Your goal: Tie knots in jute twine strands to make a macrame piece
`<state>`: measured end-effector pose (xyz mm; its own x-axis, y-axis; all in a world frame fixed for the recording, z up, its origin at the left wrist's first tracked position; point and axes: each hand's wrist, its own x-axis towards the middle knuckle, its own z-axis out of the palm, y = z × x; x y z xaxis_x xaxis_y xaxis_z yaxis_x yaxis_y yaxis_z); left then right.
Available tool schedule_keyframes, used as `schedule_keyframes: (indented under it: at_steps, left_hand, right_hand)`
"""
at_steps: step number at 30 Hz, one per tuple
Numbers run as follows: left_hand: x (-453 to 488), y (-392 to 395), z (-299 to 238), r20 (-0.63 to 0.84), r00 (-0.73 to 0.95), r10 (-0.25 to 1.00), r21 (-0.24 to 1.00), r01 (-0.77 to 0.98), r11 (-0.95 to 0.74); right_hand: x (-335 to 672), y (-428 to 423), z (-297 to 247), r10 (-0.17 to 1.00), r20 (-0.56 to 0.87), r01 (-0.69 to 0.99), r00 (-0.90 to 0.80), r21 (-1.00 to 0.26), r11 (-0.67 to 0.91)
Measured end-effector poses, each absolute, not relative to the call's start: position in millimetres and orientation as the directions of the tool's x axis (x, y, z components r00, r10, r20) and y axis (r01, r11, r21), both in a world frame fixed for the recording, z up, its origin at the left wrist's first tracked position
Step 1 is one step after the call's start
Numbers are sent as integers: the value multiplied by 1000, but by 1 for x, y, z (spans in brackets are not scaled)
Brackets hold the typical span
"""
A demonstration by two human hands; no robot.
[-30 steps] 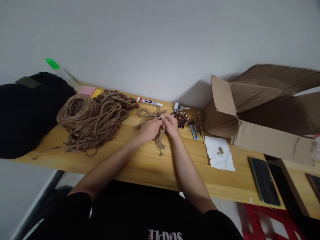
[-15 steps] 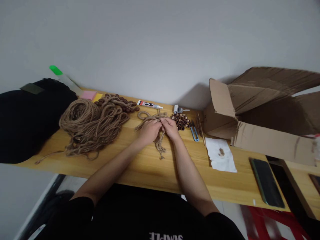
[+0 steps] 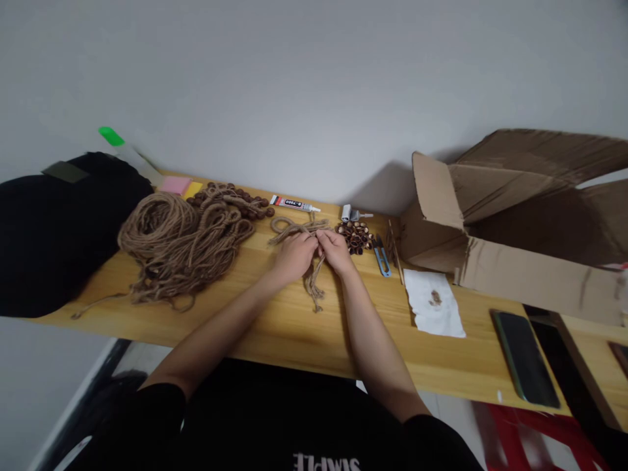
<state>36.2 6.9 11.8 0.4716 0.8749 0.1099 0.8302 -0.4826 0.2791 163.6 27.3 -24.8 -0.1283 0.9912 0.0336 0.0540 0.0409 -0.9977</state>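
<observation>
My left hand point(image 3: 294, 256) and my right hand point(image 3: 334, 250) meet at the middle of the table, fingertips together. Both are closed on a piece of brown twine point(image 3: 313, 286). Its knotted, frayed ends hang toward me between the hands, while a loop and more strands lie beyond the fingers. The exact spot being pinched is hidden. Just right of my right hand is a pile of small dark-brown shell-like pieces point(image 3: 354, 238). Blue thread snips point(image 3: 382, 258) lie beside that pile. Behind the hands rests a tube of glue point(image 3: 293, 205).
Left of my hands sits a large heap of twine point(image 3: 181, 252) with dark beads point(image 3: 252, 208). A black cloth item point(image 3: 63, 242) fills the far left. To the right are a white paper point(image 3: 434, 303), an open cardboard box point(image 3: 534, 261) and a phone point(image 3: 524, 358). A wall borders the back.
Both hands stay on the twine in nearly the same place, with only slight finger movement. The strands beyond my left hand have shifted slightly. The whole view has moved a little.
</observation>
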Motion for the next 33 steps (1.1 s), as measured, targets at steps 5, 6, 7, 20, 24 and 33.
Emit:
schedule_keyframes:
  at_steps: [5,6,7,20,24,33]
  left_hand:
    - [38,5,12,78,462,883,297,835,-463]
    - [38,4,13,81,457,886,293,838,-460]
    - [37,3,13,95,446,890,289,843,-453]
    - [19,21,5,336,354,873,364,806,-466]
    - [21,24,-3,355,324,877,452,762,-464]
    - [20,27,-8,421,284,861,475,740,-476]
  right_hand:
    - [163,28,-26,994,21,53,-106,-998,26]
    - [162,28,-26,994,25,54,-103,-998,30]
    - [162,28,-26,995,31,55,-100,-998,37]
    - [163,27,-25,989,40,81,-141,-995,52]
    - [163,27,-25,988,36,84,-148,-995,49]
    - [164,27,-25,984,32,39,-176,-998,39]
